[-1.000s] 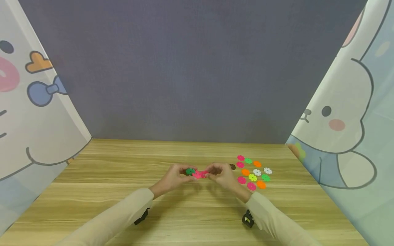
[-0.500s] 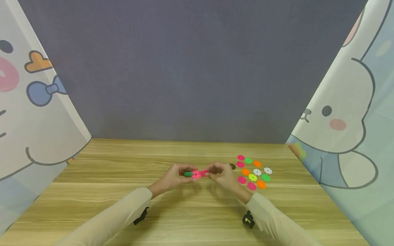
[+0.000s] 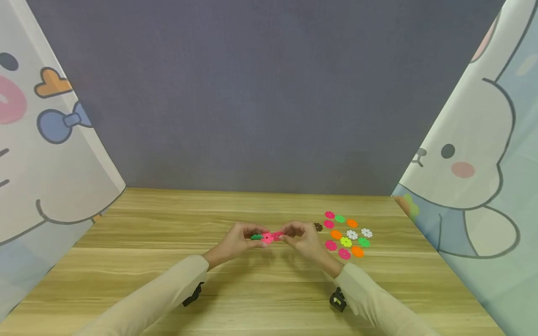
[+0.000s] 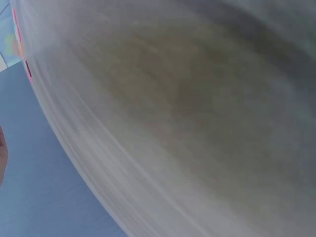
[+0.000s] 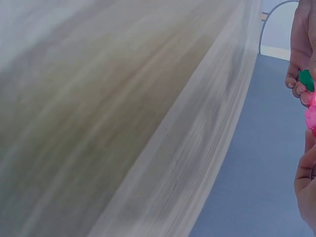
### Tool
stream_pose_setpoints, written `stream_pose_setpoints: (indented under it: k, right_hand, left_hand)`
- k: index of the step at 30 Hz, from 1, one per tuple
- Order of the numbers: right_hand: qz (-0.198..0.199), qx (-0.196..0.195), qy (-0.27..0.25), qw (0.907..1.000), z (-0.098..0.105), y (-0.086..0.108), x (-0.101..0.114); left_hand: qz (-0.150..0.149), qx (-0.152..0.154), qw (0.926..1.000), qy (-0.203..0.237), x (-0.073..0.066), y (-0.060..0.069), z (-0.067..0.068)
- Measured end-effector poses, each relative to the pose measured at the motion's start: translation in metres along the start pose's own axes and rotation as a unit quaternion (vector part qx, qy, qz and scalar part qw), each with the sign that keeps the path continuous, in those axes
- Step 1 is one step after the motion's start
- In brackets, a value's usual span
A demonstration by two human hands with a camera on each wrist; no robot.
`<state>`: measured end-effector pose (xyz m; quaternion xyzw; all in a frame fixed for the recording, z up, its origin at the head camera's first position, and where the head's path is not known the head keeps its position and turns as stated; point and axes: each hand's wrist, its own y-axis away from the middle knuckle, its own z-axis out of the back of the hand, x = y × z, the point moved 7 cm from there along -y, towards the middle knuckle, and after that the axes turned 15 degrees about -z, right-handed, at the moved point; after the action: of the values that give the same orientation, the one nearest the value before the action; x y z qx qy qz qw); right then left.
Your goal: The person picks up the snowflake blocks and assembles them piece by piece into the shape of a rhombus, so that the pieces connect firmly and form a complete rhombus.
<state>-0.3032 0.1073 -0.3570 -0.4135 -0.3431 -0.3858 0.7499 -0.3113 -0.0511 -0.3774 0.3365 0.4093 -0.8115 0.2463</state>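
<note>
In the head view, my left hand (image 3: 236, 241) grips a joined row of notched flower-shaped plastic discs above the middle of the table. Its green disc (image 3: 256, 237) looks tilted and lies between thumb and fingers; a bright pink disc (image 3: 267, 238) follows on the right. At the row's right end, my right hand (image 3: 307, 240) pinches a darker pink disc (image 3: 277, 236), partly covered by the fingertips. The right wrist view catches both hands at its right edge, with the green disc (image 5: 306, 80) and a pink disc (image 5: 310, 117) between them. How the notches fit is too small to tell.
Several loose flower discs in pink, orange, white, yellow and green, such as a yellow disc (image 3: 346, 241), lie flat right of my right hand. A dark brown disc (image 3: 318, 227) sits nearest that hand. A grey panel (image 3: 260, 102) stands behind the wooden table (image 3: 176, 219).
The green disc has turned from nearly face-on to a flatter tilt and shifted slightly left. The bright pink disc now shows more of its face. My hands have stayed almost in place.
</note>
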Motion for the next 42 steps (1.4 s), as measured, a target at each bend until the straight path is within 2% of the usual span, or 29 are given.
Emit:
stream_pose_setpoints:
  k: [4,8,13,17,22,30,37,42]
  right_hand:
    - [0.001,0.002,-0.004,1.0,-0.002,-0.001,0.002]
    - [-0.039,0.004,-0.018,0.9991,-0.003,-0.002,0.002]
    - [-0.08,0.005,-0.005,0.9968,-0.004,-0.003,0.004]
    - [-0.082,0.007,0.005,0.9966,-0.006,-0.001,0.016]
    - [-0.078,0.003,-0.013,0.9968,-0.005,0.002,0.025]
    - [-0.093,-0.011,-0.043,0.9947,-0.007,0.0,-0.004]
    - [-0.102,-0.005,-0.042,0.9939,-0.006,0.003,0.024]
    - [-0.111,-0.003,-0.037,0.9931,-0.006,0.003,0.026]
  left_hand:
    - [-0.004,0.0,1.0,-0.001,-0.001,0.0,0.002]
    - [0.0,-0.002,1.0,-0.003,-0.001,-0.001,0.004]
    - [0.0,-0.006,1.0,-0.001,-0.001,0.0,0.005]
    - [-0.002,-0.004,1.0,0.0,-0.002,0.002,0.005]
    - [0.006,-0.005,1.0,0.006,0.001,0.003,0.005]
    - [0.004,-0.013,0.9999,0.007,0.002,0.004,0.005]
    - [0.012,-0.021,0.9997,0.007,-0.001,0.005,0.006]
    - [0.005,-0.023,0.9997,0.007,0.0,0.004,0.007]
